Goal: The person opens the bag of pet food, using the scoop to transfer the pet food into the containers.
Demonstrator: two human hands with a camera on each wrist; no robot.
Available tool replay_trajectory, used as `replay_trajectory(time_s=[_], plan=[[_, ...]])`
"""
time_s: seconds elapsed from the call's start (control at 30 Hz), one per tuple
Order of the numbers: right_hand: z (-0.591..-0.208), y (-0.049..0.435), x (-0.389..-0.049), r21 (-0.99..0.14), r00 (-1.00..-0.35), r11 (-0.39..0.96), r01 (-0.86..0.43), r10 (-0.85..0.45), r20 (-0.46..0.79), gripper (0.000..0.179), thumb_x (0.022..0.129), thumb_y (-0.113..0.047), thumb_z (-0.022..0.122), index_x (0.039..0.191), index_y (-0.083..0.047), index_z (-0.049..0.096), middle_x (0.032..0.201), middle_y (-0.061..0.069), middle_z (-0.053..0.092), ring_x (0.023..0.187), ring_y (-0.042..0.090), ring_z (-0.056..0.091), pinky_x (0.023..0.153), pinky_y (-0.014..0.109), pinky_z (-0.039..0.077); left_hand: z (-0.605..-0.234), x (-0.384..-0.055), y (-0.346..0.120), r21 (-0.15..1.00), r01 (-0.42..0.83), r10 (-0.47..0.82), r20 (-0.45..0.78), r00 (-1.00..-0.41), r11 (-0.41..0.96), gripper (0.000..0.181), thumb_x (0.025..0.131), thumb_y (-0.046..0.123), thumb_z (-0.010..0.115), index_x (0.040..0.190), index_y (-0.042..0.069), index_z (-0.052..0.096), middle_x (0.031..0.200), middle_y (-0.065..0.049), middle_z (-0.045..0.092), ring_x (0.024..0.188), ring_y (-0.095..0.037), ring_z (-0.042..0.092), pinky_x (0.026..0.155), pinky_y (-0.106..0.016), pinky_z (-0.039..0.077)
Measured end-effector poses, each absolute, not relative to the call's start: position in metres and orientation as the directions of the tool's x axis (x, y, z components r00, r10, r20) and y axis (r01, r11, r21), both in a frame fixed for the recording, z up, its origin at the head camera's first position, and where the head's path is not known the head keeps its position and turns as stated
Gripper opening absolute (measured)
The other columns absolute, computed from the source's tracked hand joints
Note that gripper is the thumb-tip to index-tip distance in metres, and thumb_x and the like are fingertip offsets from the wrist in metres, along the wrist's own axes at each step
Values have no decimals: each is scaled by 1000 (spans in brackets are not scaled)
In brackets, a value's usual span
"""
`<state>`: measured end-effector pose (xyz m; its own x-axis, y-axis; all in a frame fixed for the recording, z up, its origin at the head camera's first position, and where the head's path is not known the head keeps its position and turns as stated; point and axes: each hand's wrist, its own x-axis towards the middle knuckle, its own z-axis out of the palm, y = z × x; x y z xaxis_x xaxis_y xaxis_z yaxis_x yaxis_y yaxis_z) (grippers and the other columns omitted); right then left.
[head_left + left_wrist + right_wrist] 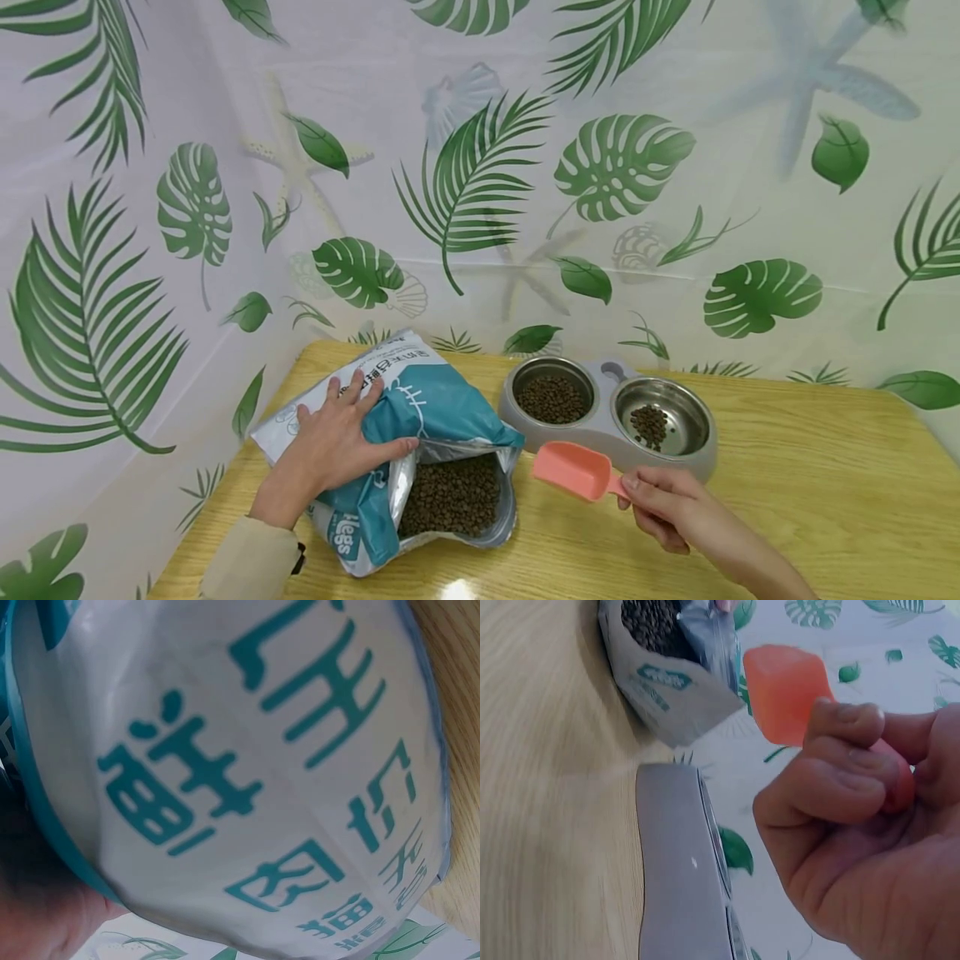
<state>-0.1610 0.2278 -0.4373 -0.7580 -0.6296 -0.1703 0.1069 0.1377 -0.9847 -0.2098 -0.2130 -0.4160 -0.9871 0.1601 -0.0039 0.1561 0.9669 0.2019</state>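
A blue and white bag of kibble (450,392) lies on its side with its mouth facing me, brown kibble (453,496) showing inside. My left hand (337,437) rests on top of it, fingers spread and thumb beside the opening. In the left wrist view the printed bag (300,795) fills most of the picture, and only part of the left hand (45,907) shows. My right hand (663,504) grips the handle of a pink scoop (572,469), held above the table to the right of the bag. Fingers of the right hand (855,795) curl round the handle in the right wrist view.
Behind the scoop stands a grey double pet feeder (517,421). Its left steel bowl (525,371) holds more kibble than its right steel bowl (686,408). A wooden table (825,483) lies beneath everything. Leaf-patterned cloth (480,333) rises along the back and left.
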Motion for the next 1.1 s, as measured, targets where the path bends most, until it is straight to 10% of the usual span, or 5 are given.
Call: replay_trajectory(time_s=[0.2, 0.83, 1.1], plan=[[-439, 202, -154, -981, -677, 146, 130, -709, -195, 44, 114, -22, 34, 107, 19, 49, 61, -3, 40, 44, 15, 20, 41, 34, 14, -415, -210, -213, 197, 155, 160, -6, -987, 968, 108, 83, 85, 53, 162, 14, 32, 168, -23, 26, 152, -57, 21, 100, -88, 27], [-460, 141, -141, -877, -588, 117, 466, -700, -406, 27, 106, -26, 48, 96, -6, 63, 57, -9, 47, 42, 0, 36, 43, 15, 32, -416, -209, -213, 206, 156, 162, -12, -987, 966, 109, 83, 85, 53, 162, 14, 31, 168, -23, 25, 152, -56, 21, 101, -88, 26], [-465, 123, -137, -875, -652, 148, 462, -612, -448, 28, 107, -24, 45, 97, -6, 63, 52, -9, 46, 39, -1, 33, 41, 16, 29, -416, -209, -213, 190, 157, 161, -2, -987, 969, 109, 82, 86, 52, 162, 14, 32, 167, -23, 27, 152, -56, 22, 101, -87, 27]])
